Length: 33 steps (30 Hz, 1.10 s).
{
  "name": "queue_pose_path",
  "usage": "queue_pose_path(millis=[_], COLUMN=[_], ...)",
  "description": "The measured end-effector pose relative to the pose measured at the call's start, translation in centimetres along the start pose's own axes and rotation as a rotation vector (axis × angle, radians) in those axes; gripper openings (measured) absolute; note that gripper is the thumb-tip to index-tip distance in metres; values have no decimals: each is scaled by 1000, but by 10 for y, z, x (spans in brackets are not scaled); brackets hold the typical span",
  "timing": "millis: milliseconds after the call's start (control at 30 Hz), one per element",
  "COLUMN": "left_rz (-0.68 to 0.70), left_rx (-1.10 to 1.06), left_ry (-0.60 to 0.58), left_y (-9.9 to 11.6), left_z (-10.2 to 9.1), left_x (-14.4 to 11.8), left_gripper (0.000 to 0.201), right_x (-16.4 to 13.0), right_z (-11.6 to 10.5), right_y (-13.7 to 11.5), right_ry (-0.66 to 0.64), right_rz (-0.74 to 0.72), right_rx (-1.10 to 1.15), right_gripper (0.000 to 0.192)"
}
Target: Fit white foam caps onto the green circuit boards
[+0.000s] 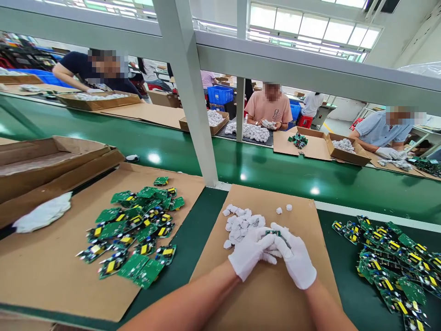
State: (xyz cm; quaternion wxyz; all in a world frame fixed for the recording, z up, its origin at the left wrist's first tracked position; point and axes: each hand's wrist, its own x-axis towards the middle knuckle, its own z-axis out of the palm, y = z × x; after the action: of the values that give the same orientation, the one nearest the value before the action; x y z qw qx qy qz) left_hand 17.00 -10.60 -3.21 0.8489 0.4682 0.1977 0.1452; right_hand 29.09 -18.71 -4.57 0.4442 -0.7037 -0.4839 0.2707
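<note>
Both of my hands wear white gloves and meet over a cardboard sheet. Between them is a small green circuit board, mostly covered by the fingers. My left hand is closed on its left side, and my right hand grips it from the right. Just beyond my left hand lies a heap of small white pieces, with two loose white pieces apart from it. Whether a white piece is also in my fingers is hidden.
Left, circuit boards with yellow parts are piled on cardboard; more boards lie right. A white glove rests by a long cardboard box. A grey post rises ahead. Across the green conveyor, several people work.
</note>
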Motion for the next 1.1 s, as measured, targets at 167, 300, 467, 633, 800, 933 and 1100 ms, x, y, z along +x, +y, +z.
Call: queue_pose_path(millis=[167,300,467,633,800,933,1100], left_rz=[-9,14,80,74,55,76,69], left_rx=[-32,-18,154,173,80,126,192], left_ry=[-21,-49,-60,-71,-128,-172,-147], left_y=[-7,-6,7,10,5,12,20], left_z=[-7,-9,3,3,-5,-2,5], left_x=[4,3,-4,-5,-4,-7,-9], left_gripper=[38,43,40,40,43,41,29], right_x=[1,-1,-3,-3,-3,-5,-5], right_z=[-1,-5,-3,-3,-6,-4,-4], right_y=[-1,-4,-5,-4,-3,0,1], right_ry=[-5,4,64,2,-1,-1,12], right_rz=[24,8,7,21,2,-26,-35], right_rx=[21,36,25,87,95,36,107], right_gripper=[42,46,47,48,49,51,49])
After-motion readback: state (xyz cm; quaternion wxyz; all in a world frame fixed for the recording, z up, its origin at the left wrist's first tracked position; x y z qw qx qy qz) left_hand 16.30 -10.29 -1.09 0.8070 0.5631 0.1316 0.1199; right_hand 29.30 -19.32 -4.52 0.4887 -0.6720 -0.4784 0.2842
